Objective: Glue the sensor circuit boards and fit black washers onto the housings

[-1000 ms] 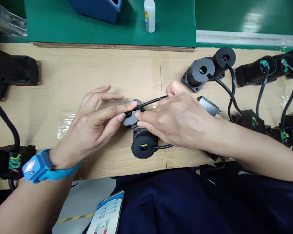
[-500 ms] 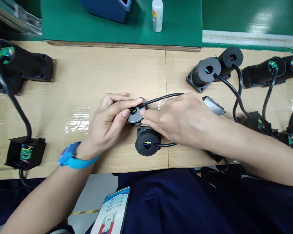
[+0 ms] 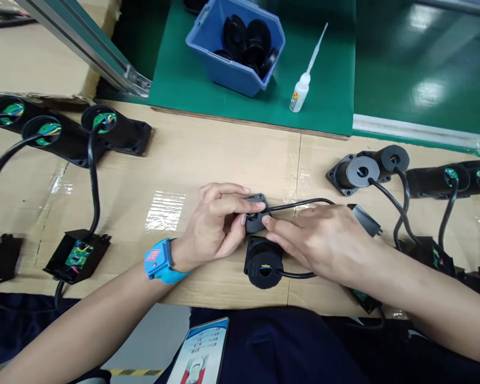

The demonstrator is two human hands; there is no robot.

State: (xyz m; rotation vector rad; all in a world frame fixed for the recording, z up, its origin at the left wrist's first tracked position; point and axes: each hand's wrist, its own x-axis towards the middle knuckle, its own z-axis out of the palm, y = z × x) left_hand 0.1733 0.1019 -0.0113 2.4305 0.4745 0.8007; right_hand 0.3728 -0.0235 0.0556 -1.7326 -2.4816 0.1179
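Between my hands stands a black motor-like cylinder with a round grey end cap point(image 3: 255, 223); colored wires show in the cap's hole and a black cable point(image 3: 300, 204) leaves its edge. My left hand point(image 3: 223, 221) grips the cap from the left, thumb and fingers on its rim. From the right, my right hand point(image 3: 314, 234) presses its fingertips on the same cap, beside the cable. Just in front sits a second capped black cylinder point(image 3: 260, 272), its wires visible in the hole; its cable runs under my right hand.
Several capped and uncapped cylinders stand at the right, including a grey-capped one point(image 3: 354, 172). More uncapped cylinders point(image 3: 118, 128) and a wired box point(image 3: 78, 256) are on the left. Behind, a blue bin point(image 3: 228, 77) holds black caps beside a white dropper bottle point(image 3: 300, 95).
The camera view has shifted, bringing the blue bin and more left-hand cylinders into sight. Both hands stay on the same cap, with little change in grip.
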